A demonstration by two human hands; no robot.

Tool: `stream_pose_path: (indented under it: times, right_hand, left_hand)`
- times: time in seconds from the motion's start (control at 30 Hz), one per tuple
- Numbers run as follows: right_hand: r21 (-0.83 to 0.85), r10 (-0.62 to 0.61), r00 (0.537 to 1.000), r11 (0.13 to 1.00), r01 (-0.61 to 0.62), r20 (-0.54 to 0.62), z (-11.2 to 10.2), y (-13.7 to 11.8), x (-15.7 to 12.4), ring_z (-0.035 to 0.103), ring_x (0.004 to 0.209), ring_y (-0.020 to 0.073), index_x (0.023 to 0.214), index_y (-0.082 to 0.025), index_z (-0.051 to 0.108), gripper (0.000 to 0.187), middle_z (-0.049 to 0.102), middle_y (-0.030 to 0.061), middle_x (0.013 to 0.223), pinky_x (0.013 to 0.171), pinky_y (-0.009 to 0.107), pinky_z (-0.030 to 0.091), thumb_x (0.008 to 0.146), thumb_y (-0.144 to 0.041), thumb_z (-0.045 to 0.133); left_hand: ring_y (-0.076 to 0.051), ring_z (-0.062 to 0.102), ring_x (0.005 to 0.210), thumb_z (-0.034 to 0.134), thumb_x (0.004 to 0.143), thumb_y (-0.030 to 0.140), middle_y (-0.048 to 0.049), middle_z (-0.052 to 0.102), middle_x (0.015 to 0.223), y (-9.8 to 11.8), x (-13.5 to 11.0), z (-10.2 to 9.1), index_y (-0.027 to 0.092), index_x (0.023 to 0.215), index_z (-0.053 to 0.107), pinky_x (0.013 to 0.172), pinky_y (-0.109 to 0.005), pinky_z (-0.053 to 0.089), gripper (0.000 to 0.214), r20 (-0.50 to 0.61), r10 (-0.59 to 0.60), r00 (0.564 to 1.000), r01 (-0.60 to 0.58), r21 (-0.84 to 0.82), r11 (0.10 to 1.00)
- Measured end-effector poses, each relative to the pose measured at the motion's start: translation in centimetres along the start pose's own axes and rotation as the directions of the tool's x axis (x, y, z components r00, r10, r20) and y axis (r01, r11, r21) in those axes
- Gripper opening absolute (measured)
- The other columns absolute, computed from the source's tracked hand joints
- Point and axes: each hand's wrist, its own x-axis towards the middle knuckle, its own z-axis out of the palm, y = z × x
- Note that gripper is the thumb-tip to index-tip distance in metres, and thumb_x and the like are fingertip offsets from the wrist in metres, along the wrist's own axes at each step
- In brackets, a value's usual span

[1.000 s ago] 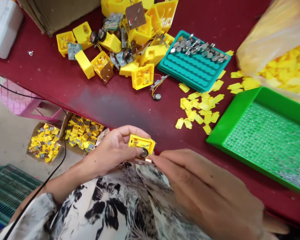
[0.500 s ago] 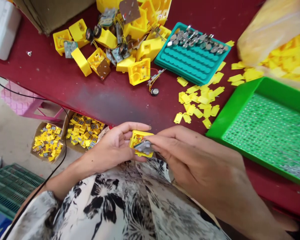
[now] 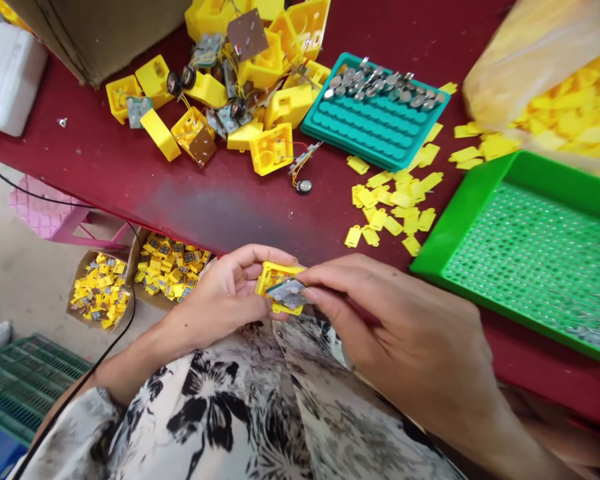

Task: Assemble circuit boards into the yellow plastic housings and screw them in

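Note:
My left hand (image 3: 227, 297) grips a small yellow plastic housing (image 3: 274, 275) just off the front edge of the dark red table (image 3: 200, 200), above my lap. My right hand (image 3: 390, 333) pinches a small grey circuit board (image 3: 286, 291) with fingertips and presses it against the open face of that housing. Both hands' fingers are curled around these parts.
A heap of yellow housings with wires and boards (image 3: 240, 80) lies at the back. A teal tray with metal button cells (image 3: 375, 110), loose yellow tabs (image 3: 395, 203), a green perforated tray (image 3: 525, 247) and a bag of yellow parts (image 3: 555, 80) sit right. Cardboard boxes of finished pieces (image 3: 130, 280) stand on the floor.
My right hand brought the small board from beside the housing onto its open face. The left hand turned the housing slightly toward me. The camera view shifted a little.

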Motion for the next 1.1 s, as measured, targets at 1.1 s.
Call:
stream_pose_path:
  times: [1.1]
  right_hand:
    - [0.071, 0.022, 0.996, 0.997, -0.016, -0.089, 0.3, 0.2, 0.7, 0.067, 0.075, 0.0121, 0.090, -0.020, 0.063, 0.013, 0.071, 0.0014, 0.083, 0.071, 0.024, 0.055, 0.091, -0.009, 0.057]
  left_hand:
    - [-0.009, 0.063, 0.078, 0.071, 0.068, -0.001, 0.0014, 0.066, 0.088, -0.2, 0.8, 0.5, 0.017, 0.103, 0.059, 0.072, -0.021, 0.054, 0.041, 0.013, 0.079, 0.997, -0.080, 0.032, 0.996]
